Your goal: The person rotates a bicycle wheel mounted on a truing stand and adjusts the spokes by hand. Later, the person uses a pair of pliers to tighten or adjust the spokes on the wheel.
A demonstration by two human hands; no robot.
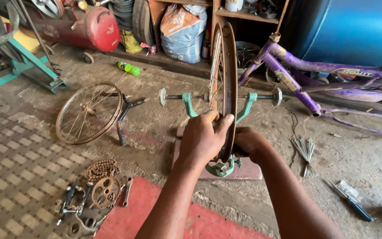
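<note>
A rusty spoked bicycle rim [231, 57] stands upright, edge-on to me, in a green truing stand [190, 105] on the ground. My left hand [202, 135] grips the near edge of the rim, thumb hooked over its top. On the rim's right side, low down, my right hand [249, 142] has its fingers curled in toward the spokes; what they hold is hidden. The stand's green base [221, 169] shows below my hands.
A second spoked wheel [89, 113] lies at left. A chain [101, 168], sprocket [106, 191] and small parts sit near a red mat [147, 212]. A bundle of spokes [305, 149] and a screwdriver [352, 204] lie right. A purple bicycle frame [332, 73] stands behind.
</note>
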